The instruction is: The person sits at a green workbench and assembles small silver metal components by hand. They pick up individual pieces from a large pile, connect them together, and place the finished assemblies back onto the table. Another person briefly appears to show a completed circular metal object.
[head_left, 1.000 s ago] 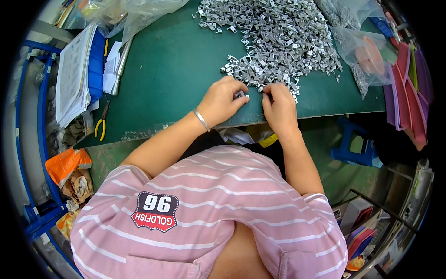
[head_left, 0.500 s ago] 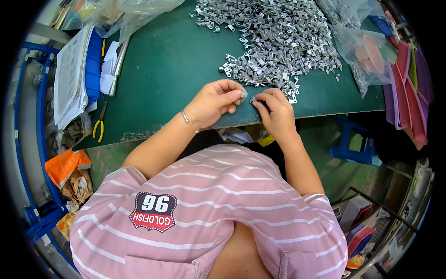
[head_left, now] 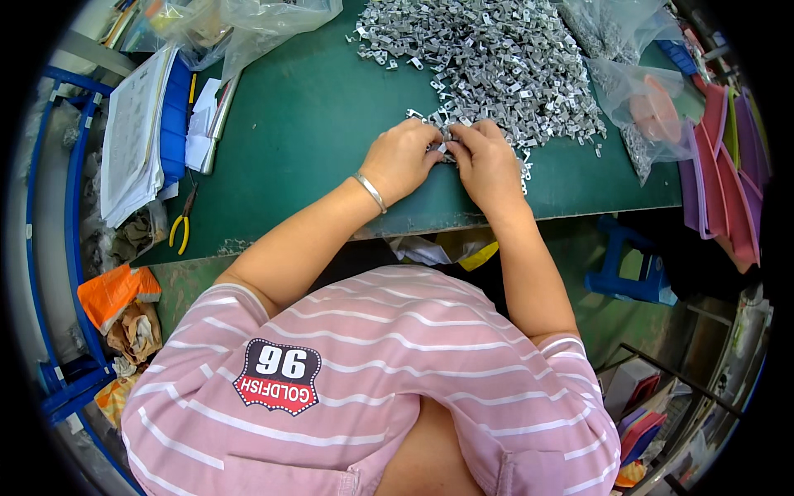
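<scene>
A large heap of small silvery metal brackets [head_left: 521,78] covers the far middle of the green table. At the heap's near edge, my left hand [head_left: 399,161] and my right hand [head_left: 488,165] come close together, fingers bent and pinched. A small metal bracket [head_left: 442,149] shows between their fingertips. Both hands appear closed on small brackets, though the fingers partly hide the pieces and the loose ones behind.
Yellow-handled pliers [head_left: 180,230] lie at the table's left edge, near a blue tray [head_left: 175,116] and stacked papers [head_left: 132,140]. Clear plastic bags [head_left: 641,107] of metal parts stand at the right, beside pink and purple sheets [head_left: 719,165]. A blue stool [head_left: 628,264] is below.
Both hands have moved forward to the heap's near edge and closer together. Before, they were nearer the table's front edge, each pinching a small metal piece.
</scene>
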`<state>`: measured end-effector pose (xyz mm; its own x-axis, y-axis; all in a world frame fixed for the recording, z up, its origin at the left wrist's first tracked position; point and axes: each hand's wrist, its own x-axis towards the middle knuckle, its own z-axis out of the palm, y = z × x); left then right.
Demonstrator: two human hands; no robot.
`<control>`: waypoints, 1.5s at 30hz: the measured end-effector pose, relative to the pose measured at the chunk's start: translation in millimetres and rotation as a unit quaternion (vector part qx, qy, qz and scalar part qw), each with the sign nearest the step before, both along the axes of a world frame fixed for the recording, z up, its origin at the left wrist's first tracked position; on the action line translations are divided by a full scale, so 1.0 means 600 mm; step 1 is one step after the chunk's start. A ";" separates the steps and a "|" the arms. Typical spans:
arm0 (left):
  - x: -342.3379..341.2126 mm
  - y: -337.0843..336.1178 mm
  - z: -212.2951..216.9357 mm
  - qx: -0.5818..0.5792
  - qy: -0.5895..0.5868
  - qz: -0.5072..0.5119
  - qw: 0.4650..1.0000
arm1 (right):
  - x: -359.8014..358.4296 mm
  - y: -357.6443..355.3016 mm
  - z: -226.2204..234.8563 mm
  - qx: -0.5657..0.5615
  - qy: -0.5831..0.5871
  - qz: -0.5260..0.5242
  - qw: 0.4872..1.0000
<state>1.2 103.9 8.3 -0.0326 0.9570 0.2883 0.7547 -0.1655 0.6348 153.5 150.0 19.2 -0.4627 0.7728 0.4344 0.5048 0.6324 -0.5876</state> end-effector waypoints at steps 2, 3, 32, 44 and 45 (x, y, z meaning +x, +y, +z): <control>0.001 -0.008 0.006 -0.021 0.002 -0.006 1.000 | 0.002 0.000 -0.005 0.015 -0.042 -0.002 0.999; -0.001 -0.012 0.005 -0.016 -0.003 -0.010 1.000 | 0.005 -0.003 -0.005 0.002 -0.036 -0.005 0.999; -0.040 -0.079 0.013 -0.163 -0.465 0.000 0.870 | 0.057 -0.048 -0.027 -0.380 0.233 0.052 0.893; -0.023 -0.062 -0.003 -0.031 -0.156 -0.056 0.986 | 0.057 -0.062 -0.021 -0.451 0.272 0.038 0.849; -0.033 -0.065 -0.001 -0.116 -0.335 -0.068 0.932 | 0.069 -0.058 -0.024 -0.521 0.392 0.085 0.753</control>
